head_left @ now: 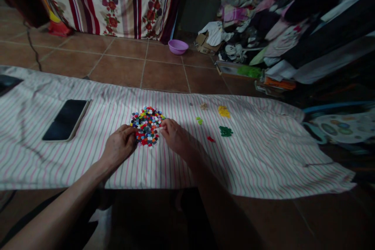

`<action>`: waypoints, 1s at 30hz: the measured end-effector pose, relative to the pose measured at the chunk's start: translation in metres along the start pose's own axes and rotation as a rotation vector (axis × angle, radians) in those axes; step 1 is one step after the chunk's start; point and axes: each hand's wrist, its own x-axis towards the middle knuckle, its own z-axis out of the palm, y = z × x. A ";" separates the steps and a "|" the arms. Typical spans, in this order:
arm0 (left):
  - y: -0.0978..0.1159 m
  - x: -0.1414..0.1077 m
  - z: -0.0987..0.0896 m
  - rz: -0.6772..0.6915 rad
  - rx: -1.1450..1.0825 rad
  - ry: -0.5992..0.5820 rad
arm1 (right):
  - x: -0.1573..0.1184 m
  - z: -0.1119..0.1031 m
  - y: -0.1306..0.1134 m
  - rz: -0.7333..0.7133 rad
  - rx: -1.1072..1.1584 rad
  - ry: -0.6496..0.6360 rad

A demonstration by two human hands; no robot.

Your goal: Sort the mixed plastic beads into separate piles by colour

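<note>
Red, white, blue and other small pieces lie in a mixed pile [148, 127] on the table [263, 152]. The left hand [118, 144], fingers curled, is at its left edge; the right hand [175, 136], fingertips drawn together, is at its right edge. Whether either grips a piece, I cannot tell. Yellow [224, 111], dark green [225, 131], light green [199, 120], red [211, 139] and beige groups [204, 106] lie apart, to the right. Handling such crowded pieces seems to call for a light, precise pinch.

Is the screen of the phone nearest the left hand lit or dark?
Dark. The phone lies face up, its screen black, no display visible.
</note>
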 end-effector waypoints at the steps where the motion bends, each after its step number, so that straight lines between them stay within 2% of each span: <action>1: 0.000 0.000 0.000 -0.002 0.001 -0.003 | 0.001 0.000 -0.002 0.016 0.000 0.012; 8: 0.002 0.001 0.000 -0.003 0.023 -0.011 | 0.012 0.003 -0.014 0.060 -0.067 -0.035; 15: 0.003 0.001 0.001 -0.017 0.057 -0.027 | 0.011 0.006 -0.011 0.067 -0.014 -0.003; 20: 0.005 0.002 0.006 0.002 0.086 0.061 | 0.012 0.012 -0.007 0.077 0.135 0.051; 24: 0.009 0.004 0.014 0.059 0.053 0.101 | 0.015 0.020 -0.002 0.129 0.343 0.077; 30: 0.019 0.010 0.025 0.232 0.074 0.199 | 0.018 0.026 0.003 0.139 0.611 0.038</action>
